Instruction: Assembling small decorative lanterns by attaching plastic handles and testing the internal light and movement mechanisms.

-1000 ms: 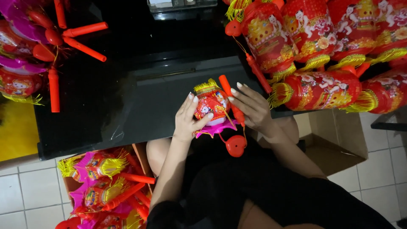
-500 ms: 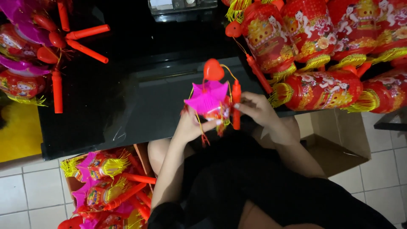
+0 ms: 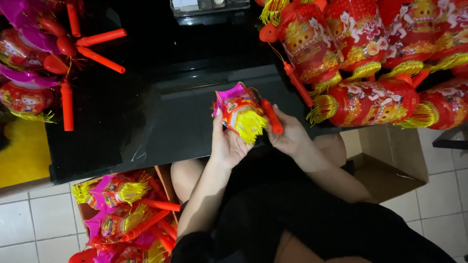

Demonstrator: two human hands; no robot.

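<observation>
Together, left hand (image 3: 226, 143) and right hand (image 3: 287, 136) grip lantern (image 3: 239, 109).

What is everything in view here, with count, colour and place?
paper lantern: one, red and yellow with a pink top and yellow fringe, held over the table edge.
orange handle stick: one, in the right hand's fingers.
black table: one, across the middle.
finished lanterns: several, red with yellow fringe, upper right.
pink and red lanterns: several, with orange sticks, upper left.
cardboard box of lanterns: one, on the floor, lower left.
left hand: under the lantern.
right hand: beside it.
</observation>
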